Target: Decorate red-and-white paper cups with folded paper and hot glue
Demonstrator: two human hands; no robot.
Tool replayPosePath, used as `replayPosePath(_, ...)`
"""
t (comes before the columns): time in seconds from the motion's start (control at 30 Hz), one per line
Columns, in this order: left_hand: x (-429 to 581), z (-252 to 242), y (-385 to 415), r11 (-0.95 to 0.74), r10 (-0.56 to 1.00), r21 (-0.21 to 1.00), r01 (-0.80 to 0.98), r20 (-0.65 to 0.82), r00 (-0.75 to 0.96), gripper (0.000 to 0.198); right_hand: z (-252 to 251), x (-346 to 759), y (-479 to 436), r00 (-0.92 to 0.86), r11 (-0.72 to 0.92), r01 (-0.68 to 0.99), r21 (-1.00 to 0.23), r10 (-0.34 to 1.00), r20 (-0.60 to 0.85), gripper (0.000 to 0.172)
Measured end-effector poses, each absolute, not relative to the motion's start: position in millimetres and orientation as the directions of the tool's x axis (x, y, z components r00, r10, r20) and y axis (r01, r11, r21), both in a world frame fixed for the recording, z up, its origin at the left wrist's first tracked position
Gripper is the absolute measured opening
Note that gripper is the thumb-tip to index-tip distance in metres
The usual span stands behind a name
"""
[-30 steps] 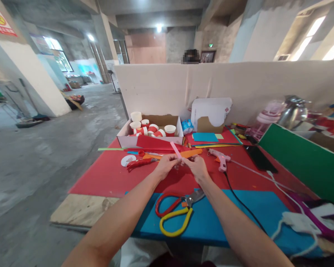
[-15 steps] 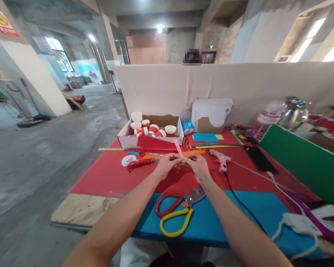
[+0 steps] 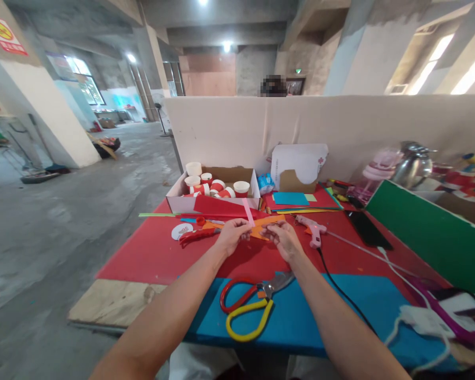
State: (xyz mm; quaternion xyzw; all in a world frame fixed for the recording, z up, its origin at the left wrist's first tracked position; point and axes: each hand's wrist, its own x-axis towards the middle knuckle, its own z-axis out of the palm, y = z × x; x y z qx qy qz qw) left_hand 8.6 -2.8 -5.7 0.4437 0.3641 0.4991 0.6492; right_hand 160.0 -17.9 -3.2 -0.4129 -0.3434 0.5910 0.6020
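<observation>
A narrow pink paper strip (image 3: pixel 248 212) stands up from the fingertips of my left hand (image 3: pixel 233 236), which pinches its lower end. To the right, my right hand (image 3: pixel 284 237) is apart from the strip, its fingers loosely bent and spread, with nothing visible in them. Orange paper (image 3: pixel 269 221) lies on the table just behind and between both hands. Beyond my right hand rests a pink glue gun (image 3: pixel 313 230). In front of my hands, large scissors (image 3: pixel 257 303) with one red and one yellow handle lie on a blue sheet (image 3: pixel 301 322).
Behind my hands is a white box (image 3: pixel 214 205) of red-and-white paper cups. Red-handled pliers (image 3: pixel 198 235) and a white disc (image 3: pixel 182 231) lie at left. On the right are a phone (image 3: pixel 368 230), a green board (image 3: pixel 427 237), cables and a metal jug (image 3: pixel 411 166).
My right hand has let go of the pink strip and moved slightly right. My left hand keeps hold of it, a little further left. The view has shifted slightly.
</observation>
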Motion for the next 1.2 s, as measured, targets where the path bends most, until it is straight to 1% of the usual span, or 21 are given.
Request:
replayPosePath(0.07,8.4,-4.3,-3.7,0.146,0.963,0.929,-0.339,-0.055,0.263,0.032,-5.3,162.3,-16.9,0.037,-0.089,-0.463,-0.882,0.992,-0.119,0.023)
replayPosePath(0.17,9.0,-5.8,-4.4,0.158,0.957,0.929,-0.334,-0.061,0.284,0.032,-9.0,161.4,-17.8,-0.098,-0.189,-0.444,-0.876,0.982,-0.162,0.019)
replayPosePath(0.23,9.2,-8.1,-3.9,0.159,0.956,0.931,-0.328,-0.061,0.288,0.032,-10.5,159.3,-19.2,-0.156,-0.212,-0.444,-0.871,0.975,-0.158,0.022)
replayPosePath(0.3,9.3,-10.1,-2.8,0.159,0.955,0.933,-0.323,-0.062,0.29,0.033,-10.9,157.5,-20.4,-0.164,-0.209,-0.443,-0.872,0.975,-0.151,0.026)
replayPosePath(0.43,9.6,-11.4,-1.5,0.16,0.957,0.937,-0.31,-0.07,0.281,0.031,-10.1,155.6,-20.9,-0.147,-0.177,-0.411,-0.894,0.981,-0.127,0.033)
replayPosePath(0.6,10.4,-8.5,-3.5,0.169,0.956,0.936,-0.308,-0.08,0.283,0.026,-9.7,154.0,-20.6,-0.108,-0.147,-0.351,-0.925,0.987,-0.116,0.037)
replayPosePath(0.77,9.7,-12.4,-3.1,0.106,0.957,0.952,-0.285,-0.02,0.29,0.023,-9.4,152.7,-22.0,-0.083,-0.135,-0.291,-0.947,0.99,-0.116,0.036)
replayPosePath(0.9,8.7,-22.0,1.2,0.034,0.962,0.976,-0.215,0.025,0.27,0.023,-7.8,151.5,-24.0,-0.057,-0.102,-0.234,-0.967,0.994,-0.091,0.032)
replayPosePath(1.03,8.3,-24.3,1.9,0.035,0.961,0.978,-0.206,0.024,0.275,0.024,-7.7,151.3,-23.4,-0.03,-0.068,-0.191,-0.979,0.998,-0.063,0.031)
replayPosePath(1.2,9.8,-12.8,-5.3,0.046,0.964,0.967,-0.252,0.023,0.264,0.03,-10.2,151.2,-19.9,0.068,-0.01,-0.18,-0.984,0.997,-0.023,0.035)
